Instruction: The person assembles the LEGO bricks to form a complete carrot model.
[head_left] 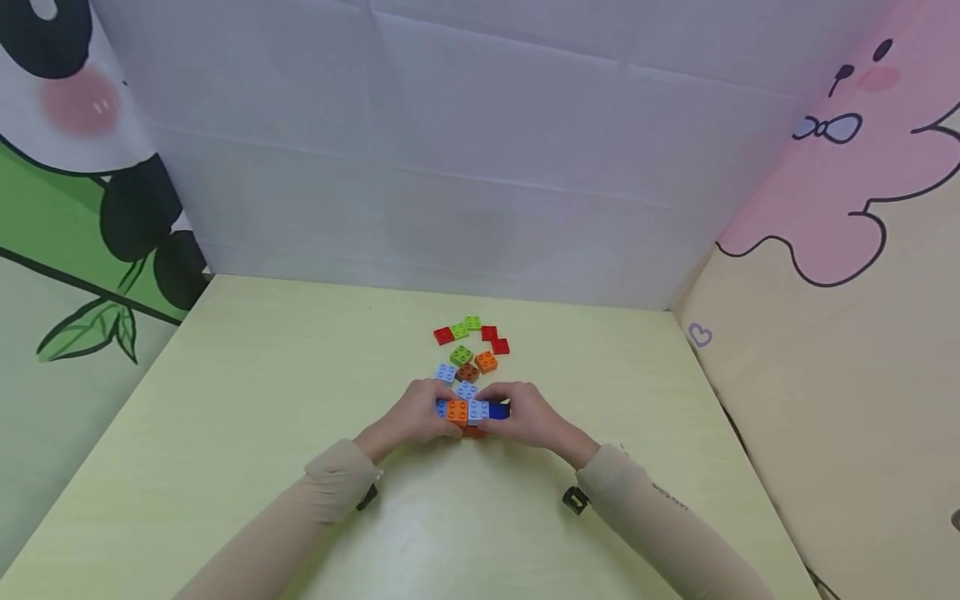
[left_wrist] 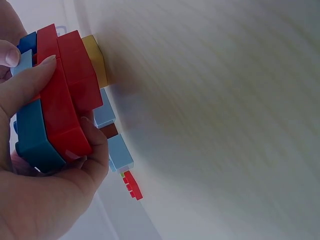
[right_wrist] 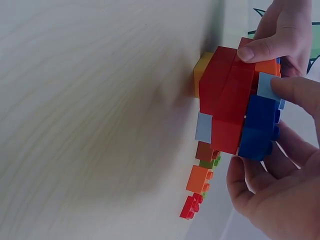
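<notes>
Both hands hold a stack of toy building bricks near the middle of the table. Its lower part has red bricks over a yellow brick. On the upper level sit an orange brick and a light blue brick, with dark blue bricks at the ends. My left hand grips the stack's left end, thumb across the red front in the left wrist view. My right hand pinches the light blue brick between thumb and forefinger; its other fingers curl behind the dark blue brick.
Beyond the stack lie loose bricks: light blue, brown, orange and green. Farther back are flat red and lime pieces. A pale wall rises behind the table.
</notes>
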